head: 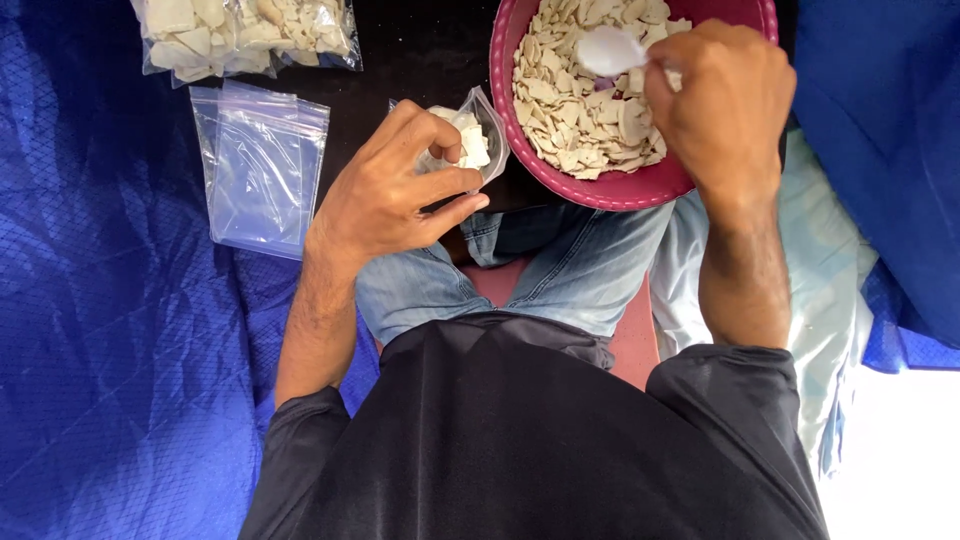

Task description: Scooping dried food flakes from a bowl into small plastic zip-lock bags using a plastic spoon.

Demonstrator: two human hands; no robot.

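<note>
My left hand (pixel 395 185) holds a small clear plastic bag (pixel 473 140) open; a few pale chips lie inside it. My right hand (pixel 722 95) grips a white plastic spoon (pixel 610 48), whose bowl rests over the pale flat chips (pixel 575 110) that fill a pink round bowl (pixel 620 188). The bowl sits just beyond my knees, right of the bag. The spoon's handle is hidden in my fist.
A stack of empty clear zip bags (pixel 262 165) lies to the left on the dark surface. Filled bags of chips (pixel 240 35) sit at the top left. Blue tarp (pixel 110 330) covers the ground on both sides. My jeans (pixel 560 260) are below the bowl.
</note>
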